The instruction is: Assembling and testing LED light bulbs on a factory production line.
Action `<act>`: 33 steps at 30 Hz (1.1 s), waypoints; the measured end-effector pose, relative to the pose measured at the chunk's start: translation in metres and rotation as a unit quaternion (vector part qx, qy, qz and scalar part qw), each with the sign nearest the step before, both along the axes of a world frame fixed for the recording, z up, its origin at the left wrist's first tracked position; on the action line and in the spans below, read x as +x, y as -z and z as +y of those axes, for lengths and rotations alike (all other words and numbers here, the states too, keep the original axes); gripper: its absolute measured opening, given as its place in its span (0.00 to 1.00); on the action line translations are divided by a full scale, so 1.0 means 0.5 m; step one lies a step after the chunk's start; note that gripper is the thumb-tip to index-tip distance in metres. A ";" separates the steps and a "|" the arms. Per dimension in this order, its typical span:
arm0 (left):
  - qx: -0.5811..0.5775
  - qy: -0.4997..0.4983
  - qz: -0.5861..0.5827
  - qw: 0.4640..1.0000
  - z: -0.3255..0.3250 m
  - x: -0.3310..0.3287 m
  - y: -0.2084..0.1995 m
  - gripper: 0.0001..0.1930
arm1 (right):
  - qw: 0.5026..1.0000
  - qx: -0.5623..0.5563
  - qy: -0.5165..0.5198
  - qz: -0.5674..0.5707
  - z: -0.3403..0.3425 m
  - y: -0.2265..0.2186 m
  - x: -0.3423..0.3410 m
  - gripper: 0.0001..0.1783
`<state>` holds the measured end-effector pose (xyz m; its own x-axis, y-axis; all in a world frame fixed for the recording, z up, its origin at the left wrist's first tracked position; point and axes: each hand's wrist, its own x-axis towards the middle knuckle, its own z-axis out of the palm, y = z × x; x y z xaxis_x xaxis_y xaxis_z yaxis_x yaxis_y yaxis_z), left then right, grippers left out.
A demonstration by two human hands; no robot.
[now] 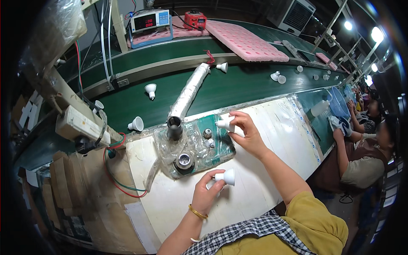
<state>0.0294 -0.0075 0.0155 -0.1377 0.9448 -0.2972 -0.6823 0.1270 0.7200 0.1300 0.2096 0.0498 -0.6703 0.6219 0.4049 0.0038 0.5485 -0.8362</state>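
Observation:
My left hand [205,191] is closed around a white cup-shaped spotlight bulb [229,177], its wide end facing right. More white shows under those fingers, and I cannot tell whether it is a second bulb. My right hand [250,137] pinches another white spotlight bulb [224,125], its narrow end pointing left over the test fixture [221,149]. That fixture is a green board wrapped in clear plastic. It carries a round metal-rimmed socket [185,160], a small metal fitting [207,133] and a dark cylinder. From it a foil-wrapped tube [191,91] slants up across the belt.
Loose white bulbs [150,90] lie along the green conveyor belt [123,102]. Behind stand a digital meter [150,21], a red box [195,20] and a pink foam tray [246,41]. Red and green wires hang at left. A co-worker [361,157] sits at right beside a blue basket [338,103].

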 end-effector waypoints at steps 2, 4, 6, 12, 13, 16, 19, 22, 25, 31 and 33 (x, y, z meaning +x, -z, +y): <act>0.016 -0.001 -0.002 1.000 -0.001 0.001 -0.004 0.16 | 0.990 0.130 0.007 -0.052 -0.027 -0.011 0.008 0.21; 0.015 0.003 0.008 1.000 -0.001 0.001 0.000 0.17 | 0.989 0.129 0.000 -0.067 -0.053 -0.020 0.012 0.21; 0.024 0.006 0.014 1.000 -0.001 0.005 0.000 0.17 | 0.985 0.126 -0.010 -0.115 -0.067 -0.017 0.016 0.21; 0.037 0.004 0.009 0.999 -0.003 0.001 -0.008 0.16 | 0.984 -0.002 0.049 -0.168 -0.098 -0.022 -0.014 0.22; 0.038 0.004 0.017 0.999 -0.002 0.000 -0.009 0.16 | 0.977 -0.041 0.082 -0.193 -0.099 -0.026 -0.020 0.22; 0.055 0.000 0.051 0.997 0.004 0.002 0.000 0.15 | 0.974 0.114 0.083 -0.179 -0.089 -0.017 -0.016 0.22; 0.045 -0.003 0.042 0.998 0.005 -0.002 -0.018 0.15 | 0.973 0.127 0.084 -0.175 -0.088 -0.025 -0.023 0.23; 0.049 -0.011 0.065 0.997 -0.008 0.001 -0.012 0.16 | 0.974 0.115 0.081 -0.176 -0.096 -0.016 -0.018 0.22; 0.024 0.012 0.062 0.998 -0.011 0.006 -0.015 0.17 | 0.974 0.132 0.066 -0.173 -0.093 -0.004 -0.008 0.30; 0.010 0.008 0.014 1.000 -0.015 0.005 -0.014 0.18 | 0.968 0.046 0.072 -0.235 -0.093 -0.032 -0.018 0.26; 0.023 0.008 0.019 1.000 -0.003 0.005 -0.021 0.16 | 0.969 -0.095 0.041 -0.224 -0.051 -0.049 -0.030 0.25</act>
<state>0.0318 -0.0092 0.0260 -0.1338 0.9596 -0.2474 -0.6519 0.1028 0.7513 0.1148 0.1841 0.0742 -0.6967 0.7160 -0.0430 0.4276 0.3664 -0.8264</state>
